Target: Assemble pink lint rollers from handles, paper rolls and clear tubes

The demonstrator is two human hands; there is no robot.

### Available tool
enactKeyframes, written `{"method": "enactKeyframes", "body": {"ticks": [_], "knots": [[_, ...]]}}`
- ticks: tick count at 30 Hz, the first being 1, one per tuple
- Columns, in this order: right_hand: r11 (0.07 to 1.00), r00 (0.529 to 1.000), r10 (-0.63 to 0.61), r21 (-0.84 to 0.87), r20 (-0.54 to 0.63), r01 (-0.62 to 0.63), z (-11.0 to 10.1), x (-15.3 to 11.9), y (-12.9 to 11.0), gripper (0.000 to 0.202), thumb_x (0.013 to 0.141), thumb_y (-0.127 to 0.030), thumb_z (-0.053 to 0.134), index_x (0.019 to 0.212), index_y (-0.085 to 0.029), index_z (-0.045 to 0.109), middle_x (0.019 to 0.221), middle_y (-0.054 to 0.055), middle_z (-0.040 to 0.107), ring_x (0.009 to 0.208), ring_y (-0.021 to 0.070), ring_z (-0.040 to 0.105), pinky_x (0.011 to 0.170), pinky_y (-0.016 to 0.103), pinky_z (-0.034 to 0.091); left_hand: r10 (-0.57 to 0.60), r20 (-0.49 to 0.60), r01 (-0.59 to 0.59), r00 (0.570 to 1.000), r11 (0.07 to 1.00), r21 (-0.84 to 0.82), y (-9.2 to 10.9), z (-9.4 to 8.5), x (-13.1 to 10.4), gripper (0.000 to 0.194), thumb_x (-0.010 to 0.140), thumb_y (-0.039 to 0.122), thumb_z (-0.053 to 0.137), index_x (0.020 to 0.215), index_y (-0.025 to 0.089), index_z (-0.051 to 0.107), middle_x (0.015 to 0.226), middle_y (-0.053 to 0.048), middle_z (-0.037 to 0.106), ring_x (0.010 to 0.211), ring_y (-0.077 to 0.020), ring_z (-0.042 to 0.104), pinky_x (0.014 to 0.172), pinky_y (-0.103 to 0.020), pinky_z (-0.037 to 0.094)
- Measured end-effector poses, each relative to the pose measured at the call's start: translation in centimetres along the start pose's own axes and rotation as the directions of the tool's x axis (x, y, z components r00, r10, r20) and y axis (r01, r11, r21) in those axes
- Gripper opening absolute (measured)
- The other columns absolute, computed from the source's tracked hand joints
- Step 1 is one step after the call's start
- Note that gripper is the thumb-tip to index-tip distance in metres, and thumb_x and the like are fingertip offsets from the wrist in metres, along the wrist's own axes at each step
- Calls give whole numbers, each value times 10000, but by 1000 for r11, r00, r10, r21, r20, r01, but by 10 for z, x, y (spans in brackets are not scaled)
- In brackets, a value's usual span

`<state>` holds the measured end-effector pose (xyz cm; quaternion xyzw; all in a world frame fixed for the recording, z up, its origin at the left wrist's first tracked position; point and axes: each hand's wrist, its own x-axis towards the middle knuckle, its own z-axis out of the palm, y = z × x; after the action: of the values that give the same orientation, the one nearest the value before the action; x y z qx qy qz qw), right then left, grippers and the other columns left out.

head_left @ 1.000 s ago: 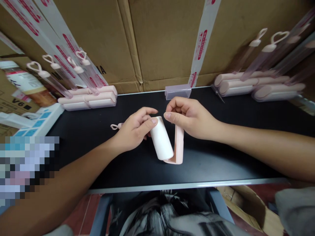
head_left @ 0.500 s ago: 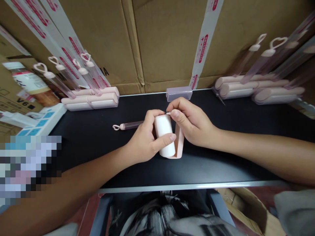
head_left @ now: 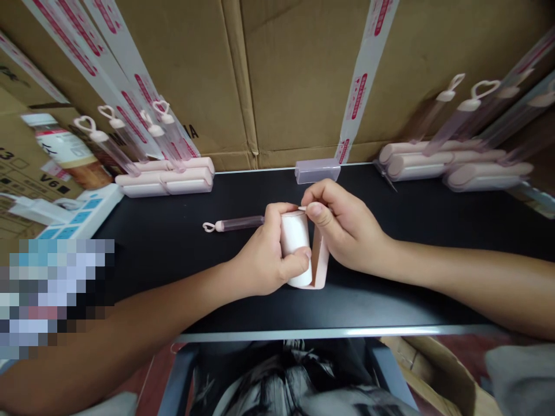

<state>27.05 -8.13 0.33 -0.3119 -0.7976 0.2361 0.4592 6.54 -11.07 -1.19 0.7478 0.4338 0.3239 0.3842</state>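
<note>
My left hand (head_left: 271, 257) is wrapped round a white lint roller roll (head_left: 296, 234), thumb across its front and fingers at its far end. Close against the roll's right side is an open pale pink case (head_left: 319, 263). At the roll's far end, my right hand (head_left: 344, 222) pinches a small pale pink piece (head_left: 303, 208), mostly covered by the fingertips. A clear pinkish handle (head_left: 240, 223) with a heart-shaped loop lies left of my left hand. Beyond the hands sits a translucent lilac cover (head_left: 318, 171).
Pink lint rollers with upright handles stand in groups at the back left (head_left: 169, 176) and back right (head_left: 433, 159). A drink bottle (head_left: 69, 151) and a white power strip (head_left: 89, 211) are at far left. Cardboard boxes (head_left: 299, 75) wall the back of the black table (head_left: 368, 306).
Both hands, with the roll and pink case, appear slightly lower and to the right; the whole view has shifted a little too. Their grips look the same.
</note>
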Motion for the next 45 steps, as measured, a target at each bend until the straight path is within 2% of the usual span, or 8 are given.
{"method": "enactKeyframes", "body": {"ticks": [10,20,25,29,32,36,41,45], "knots": [[971,980,-192,-134,41,196,3,-2,10,217,1166,-406,445,1039,-243,512,845,-12,607,657,121,546,591,274,416,15,56,-29,998,967,253,1,4,-2,990,887,411,641,1683,162,109,1199,-157,707,851,-274,708,743,-414,537],[929,934,-351,-94,69,357,1,-1,19,465,1167,-564,296,1045,-222,586,890,50,604,772,182,574,705,343,506,151,59,-160,987,968,191,-8,9,-10,1064,953,404,675,1760,237,2,1533,-232,600,1087,-353,758,966,-554,615],[947,995,54,312,87,-79,7,-1,24,469,1102,-676,447,1202,-259,638,941,32,651,734,170,590,644,318,507,165,-83,-176,983,974,-143,-24,2,2,975,985,511,727,1727,300,131,1481,-166,630,1194,-323,724,1040,-549,618],[621,896,366,651,252,-436,18,3,35,421,952,-656,751,1115,-271,695,926,1,668,745,154,610,689,291,558,216,-222,-279,951,910,-307,-31,-9,16,858,955,614,752,1612,297,301,1488,-143,613,1238,-292,705,1013,-458,632],[440,842,311,718,441,-539,23,5,42,507,851,-649,867,1122,-250,712,966,10,713,829,162,671,781,301,594,314,-280,-358,907,926,-119,-25,-20,19,858,907,664,787,1565,282,390,1496,-144,611,1257,-295,687,1058,-449,596],[313,768,195,703,611,-639,19,6,46,575,834,-661,873,1162,-219,707,948,36,749,805,182,708,740,322,615,254,-302,-207,919,962,179,-7,-32,16,806,898,704,773,1509,240,526,1494,-147,627,1315,-319,638,1143,-477,529],[302,761,234,699,605,-648,11,7,47,510,741,-520,962,1028,-182,711,889,32,727,759,164,680,659,274,568,152,-280,-66,948,953,295,0,-42,18,572,994,638,667,1347,188,657,1357,-143,685,1204,-283,669,1075,-446,550],[347,793,337,716,507,-606,13,9,51,468,670,-383,979,988,-166,713,886,39,741,759,173,682,663,279,556,-15,-83,65,996,764,642,-10,-56,19,398,1050,423,546,1295,149,698,1331,-172,677,1251,-360,640,1115,-582,495]]}}
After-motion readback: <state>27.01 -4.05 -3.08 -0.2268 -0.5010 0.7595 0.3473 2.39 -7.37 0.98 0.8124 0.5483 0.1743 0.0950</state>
